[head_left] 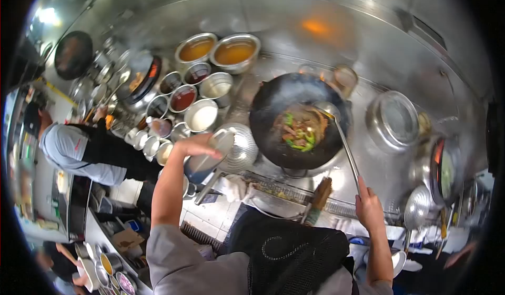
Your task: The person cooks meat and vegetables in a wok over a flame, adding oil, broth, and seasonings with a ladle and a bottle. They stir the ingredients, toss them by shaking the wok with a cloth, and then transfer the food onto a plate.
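Observation:
A large black wok (268,137) sits over a burner, with flames at its far rim. Sliced meat and green vegetables (300,132) lie in its middle. My right hand (369,206) is wrapped round the long handle of a ladle (344,140), whose bowl rests inside the wok at the right. At the left of the wok, my left hand (197,145) is at a blurred, pale, see-through container (213,153), with fingers against it. Below that hand is a round perforated metal strainer (241,150), its handle pointing toward me.
Metal pots of sauces (183,99) and two bowls of amber liquid (234,52) stand at the back left. A lidded pot (394,120) is at the right. A brush (319,200) and a cloth (231,186) lie at the front edge. A co-worker (79,150) stands at the left.

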The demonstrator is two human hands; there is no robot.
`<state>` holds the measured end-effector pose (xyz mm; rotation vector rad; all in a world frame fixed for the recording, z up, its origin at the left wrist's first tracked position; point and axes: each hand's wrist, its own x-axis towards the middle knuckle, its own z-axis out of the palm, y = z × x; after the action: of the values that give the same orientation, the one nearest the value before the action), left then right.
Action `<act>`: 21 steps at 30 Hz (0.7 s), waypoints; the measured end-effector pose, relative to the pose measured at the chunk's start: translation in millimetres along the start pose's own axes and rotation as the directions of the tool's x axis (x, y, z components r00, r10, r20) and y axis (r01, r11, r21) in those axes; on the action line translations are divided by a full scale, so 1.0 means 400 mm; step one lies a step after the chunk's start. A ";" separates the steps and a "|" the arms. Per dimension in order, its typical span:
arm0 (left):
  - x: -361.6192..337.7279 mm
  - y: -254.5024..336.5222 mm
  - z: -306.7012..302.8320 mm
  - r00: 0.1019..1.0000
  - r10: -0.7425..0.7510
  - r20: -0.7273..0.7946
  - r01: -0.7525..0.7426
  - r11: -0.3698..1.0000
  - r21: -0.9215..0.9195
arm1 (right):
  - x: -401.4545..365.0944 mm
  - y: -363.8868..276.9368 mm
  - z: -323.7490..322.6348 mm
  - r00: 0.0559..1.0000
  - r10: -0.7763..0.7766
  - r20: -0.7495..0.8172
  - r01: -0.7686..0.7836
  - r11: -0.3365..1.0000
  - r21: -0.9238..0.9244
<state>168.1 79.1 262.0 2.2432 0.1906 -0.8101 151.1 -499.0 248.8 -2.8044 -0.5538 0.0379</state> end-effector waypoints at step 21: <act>-0.068 -0.146 0.078 0.445 -0.019 -0.895 -0.462 0.852 -0.248 | 0.185 -0.175 0.174 0.969 0.027 0.246 -0.236 0.399 0.886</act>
<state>110.0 102.7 227.1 1.9180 0.4884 0.6112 188.2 -390.4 203.6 -1.7081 -0.2036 0.5038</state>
